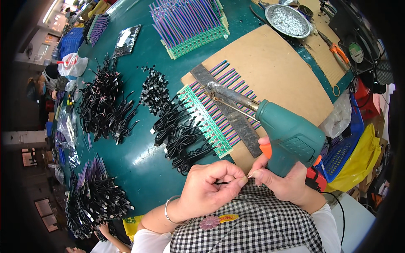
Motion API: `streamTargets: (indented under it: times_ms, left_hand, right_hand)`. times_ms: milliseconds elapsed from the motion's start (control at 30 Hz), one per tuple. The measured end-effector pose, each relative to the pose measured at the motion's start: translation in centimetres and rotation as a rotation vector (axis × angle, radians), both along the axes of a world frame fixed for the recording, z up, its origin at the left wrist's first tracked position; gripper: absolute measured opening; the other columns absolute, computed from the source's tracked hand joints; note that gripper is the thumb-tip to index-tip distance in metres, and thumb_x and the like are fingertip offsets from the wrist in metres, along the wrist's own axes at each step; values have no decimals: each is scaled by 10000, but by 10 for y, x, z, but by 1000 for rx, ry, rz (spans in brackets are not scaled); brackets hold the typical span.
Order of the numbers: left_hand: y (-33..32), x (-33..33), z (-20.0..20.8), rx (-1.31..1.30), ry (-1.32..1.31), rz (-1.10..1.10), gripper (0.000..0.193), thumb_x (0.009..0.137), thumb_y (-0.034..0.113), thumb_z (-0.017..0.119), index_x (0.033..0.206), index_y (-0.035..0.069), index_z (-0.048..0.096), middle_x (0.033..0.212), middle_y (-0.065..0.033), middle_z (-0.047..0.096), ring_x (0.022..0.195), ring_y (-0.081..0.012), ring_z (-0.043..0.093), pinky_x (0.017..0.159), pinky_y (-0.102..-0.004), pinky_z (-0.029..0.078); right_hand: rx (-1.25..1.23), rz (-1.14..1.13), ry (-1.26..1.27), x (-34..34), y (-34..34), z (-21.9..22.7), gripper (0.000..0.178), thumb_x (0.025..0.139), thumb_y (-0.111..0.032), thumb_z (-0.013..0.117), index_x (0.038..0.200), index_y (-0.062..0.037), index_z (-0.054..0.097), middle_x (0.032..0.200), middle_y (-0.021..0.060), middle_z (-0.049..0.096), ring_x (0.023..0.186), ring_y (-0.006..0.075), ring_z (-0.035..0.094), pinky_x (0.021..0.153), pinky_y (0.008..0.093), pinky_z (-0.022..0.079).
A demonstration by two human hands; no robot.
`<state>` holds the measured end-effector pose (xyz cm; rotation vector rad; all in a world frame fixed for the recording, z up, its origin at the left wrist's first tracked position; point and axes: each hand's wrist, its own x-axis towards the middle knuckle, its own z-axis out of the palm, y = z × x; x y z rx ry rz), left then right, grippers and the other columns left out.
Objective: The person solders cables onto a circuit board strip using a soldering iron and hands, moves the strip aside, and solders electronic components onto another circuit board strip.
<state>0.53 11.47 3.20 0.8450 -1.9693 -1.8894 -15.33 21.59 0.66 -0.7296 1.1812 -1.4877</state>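
Note:
My left hand (211,183) is closed in a pinch on a thin black cable (223,183) in front of my checked apron. My right hand (284,181) is wrapped round the handle of a green soldering gun (293,135) with an orange trigger. Its thumb and a finger also meet at the cable's pale end, beside the left fingertips. The gun's metal tip points up and left, over a dark flat bar (234,116). That bar lies across coloured wires joined to a green circuit board strip (206,122). Black cables (179,137) run onto the strip's left side.
Brown board (274,63) lies under the wires. At the back are a wired board stack (190,25) and a round metal dish (288,21). Small black parts (154,90) and cable heaps (103,101) lie left. Orange-handled pliers (337,52) and a blue basket (348,143) are right. Another person's arm (110,236) shows lower left.

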Motion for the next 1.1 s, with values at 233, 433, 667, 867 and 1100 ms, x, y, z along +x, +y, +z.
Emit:
streamTargets:
  times_ms: [233, 433, 667, 867, 1100]
  left_hand:
    - [1, 4, 4, 241, -42, 187, 53, 767, -37, 646, 770, -9, 601, 658, 20, 565, 574, 0, 444, 518, -151, 350]
    - [3, 0, -7, -433, 99, 45, 99, 721, 6, 693, 730, 25, 597, 567, -23, 574, 421, -65, 484, 402, -192, 361]
    - [7, -2, -13, -548, 122, 94, 121, 722, 12, 702, 738, 28, 583, 585, -45, 598, 410, -85, 507, 385, -194, 375]
    - [10, -5, -13, -509, 117, 145, 131, 730, 6, 699, 745, 13, 569, 596, -48, 605, 412, -77, 506, 384, -190, 372]
    - [9, -6, -19, -598, 139, 120, 134, 723, 4, 704, 743, 15, 572, 589, -49, 595, 423, -95, 526, 387, -211, 394]
  right_hand:
    - [53, -117, 9, -6, -1, 7, 529, 789, 18, 631, 1239, 3, 354, 719, 123, 599, 600, 148, 590, 534, 238, 492]
    - [35, 14, -71, 3, -3, 12, 200, 807, 51, 595, 999, 32, 544, 803, 53, 615, 707, 80, 588, 622, 227, 489]
    - [-8, -3, -45, 4, -3, 5, 487, 788, 80, 598, 1230, 41, 398, 866, 80, 625, 746, 110, 607, 636, 231, 509]
    - [0, -42, -108, 3, -3, 2, 585, 768, 104, 605, 1285, 49, 335, 921, 135, 615, 803, 159, 629, 672, 253, 538]
    - [-45, -32, -44, 2, -4, 1, 602, 762, 111, 599, 1296, 45, 329, 919, 110, 602, 796, 124, 609, 648, 230, 510]
